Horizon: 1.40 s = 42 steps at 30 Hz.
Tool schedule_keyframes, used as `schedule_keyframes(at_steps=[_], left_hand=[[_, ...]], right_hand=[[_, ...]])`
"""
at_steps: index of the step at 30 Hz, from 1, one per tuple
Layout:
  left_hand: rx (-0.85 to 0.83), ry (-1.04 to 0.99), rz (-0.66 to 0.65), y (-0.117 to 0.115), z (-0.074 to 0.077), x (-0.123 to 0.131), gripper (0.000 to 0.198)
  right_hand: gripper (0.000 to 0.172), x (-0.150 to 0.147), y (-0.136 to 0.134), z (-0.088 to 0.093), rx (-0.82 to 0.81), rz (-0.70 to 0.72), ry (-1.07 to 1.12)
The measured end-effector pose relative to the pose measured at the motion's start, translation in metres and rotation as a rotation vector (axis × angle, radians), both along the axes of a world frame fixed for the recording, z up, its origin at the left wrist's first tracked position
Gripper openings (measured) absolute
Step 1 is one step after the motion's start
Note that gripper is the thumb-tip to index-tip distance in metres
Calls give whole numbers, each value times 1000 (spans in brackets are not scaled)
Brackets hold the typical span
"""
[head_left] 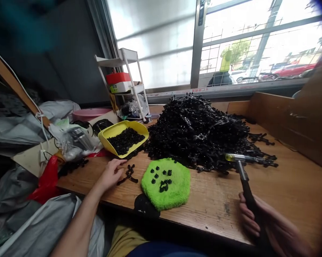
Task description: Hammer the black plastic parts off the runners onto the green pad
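Note:
My right hand (253, 217) is wrapped round the black handle of a hammer (248, 192), whose metal head with a yellowish clear end points up over the table. On the left, my left hand (113, 174) rests on the wood with the index finger stretched out. Right beside it lies a cross-shaped black plastic piece (129, 172); whether the fingertips touch it I cannot tell. In front of me is a fuzzy green cloth pad (178, 187) with several small black pegs (156, 176) standing on it and a black looped part (164, 186) among them.
A large heap of black plastic pieces (195, 132) covers the back of the table. A yellow tray (103, 137) of small black parts stands left of it. Further back are a white rack (140, 96) and a window (161, 43); a wooden board (281, 121) borders the right.

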State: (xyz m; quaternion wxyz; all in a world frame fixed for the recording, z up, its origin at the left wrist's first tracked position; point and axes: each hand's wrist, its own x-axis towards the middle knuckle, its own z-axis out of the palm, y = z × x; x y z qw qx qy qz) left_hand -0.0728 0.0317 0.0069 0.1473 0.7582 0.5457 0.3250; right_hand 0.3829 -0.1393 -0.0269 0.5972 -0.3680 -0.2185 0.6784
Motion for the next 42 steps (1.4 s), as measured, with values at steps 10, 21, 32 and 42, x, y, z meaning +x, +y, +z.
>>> schedule_keyframes(at_steps=[10,21,32,42], left_hand=[[213,520,-48,3,-13,11,31],[30,96,217,-7,-27,28,23],[-423,-619,73,0,-12,44,37],[-355,-349,-30,-15,-1,52,14]], right_hand=[[21,-4,1,-1,-21,-58,0],[18,-11,2,0,96,27,-111],[16,-7,3,-4,123,47,-90],[15,-11,3,-2,154,25,-66]])
